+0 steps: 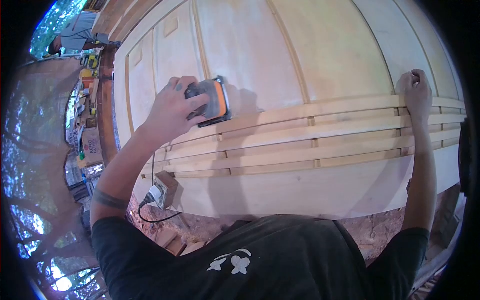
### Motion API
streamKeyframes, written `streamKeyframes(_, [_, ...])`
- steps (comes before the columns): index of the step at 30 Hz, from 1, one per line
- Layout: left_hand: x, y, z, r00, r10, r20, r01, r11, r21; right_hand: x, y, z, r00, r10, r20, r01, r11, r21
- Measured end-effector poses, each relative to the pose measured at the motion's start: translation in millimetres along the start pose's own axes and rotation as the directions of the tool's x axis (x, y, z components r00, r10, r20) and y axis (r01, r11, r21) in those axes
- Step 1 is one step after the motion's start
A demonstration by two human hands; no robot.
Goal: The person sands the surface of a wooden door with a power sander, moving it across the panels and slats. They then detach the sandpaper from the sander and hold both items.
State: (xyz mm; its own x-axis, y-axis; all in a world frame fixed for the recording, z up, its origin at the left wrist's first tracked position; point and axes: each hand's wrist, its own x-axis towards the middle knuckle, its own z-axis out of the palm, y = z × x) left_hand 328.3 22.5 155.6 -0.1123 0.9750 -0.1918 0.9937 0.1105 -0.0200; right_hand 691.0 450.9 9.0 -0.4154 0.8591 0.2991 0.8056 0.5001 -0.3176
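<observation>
An orange and dark power sander [216, 100] lies on the pale wooden panel [335, 55], just above its slats. My left hand [175, 107] is wrapped round the sander's top, fingers at the far side and near side of its body. Farther right, my right hand [418, 94] is by the panel's upper slat, with its fingers curled in and nothing visible in them. Several long parallel slats [280, 130] cross the panel between the two arms. Grooves divide the wood beyond them.
A socket box [167, 189] with a white plug and black cable sits at the panel's near left edge. Tools and boxes [90, 145] line the far left side. Another person [79, 32] is at the upper left. Wood scraps [167, 241] lie below.
</observation>
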Motion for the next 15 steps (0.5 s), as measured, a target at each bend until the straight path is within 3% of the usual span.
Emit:
streamKeyframes(5, [26, 23, -7, 1.0, 0.027, 0.014, -0.027, 0.999, 0.041, 0, 7, 1, 0.999, -0.027, -0.021, 0.026, 0.999, -0.018])
streamKeyframes(15, [-4, -6, 1, 0.999, 0.009, 0.033, -0.01, 0.999, 0.034, 2, 4, 0, 1.0, 0.004, 0.01, -0.004, 1.0, -0.024])
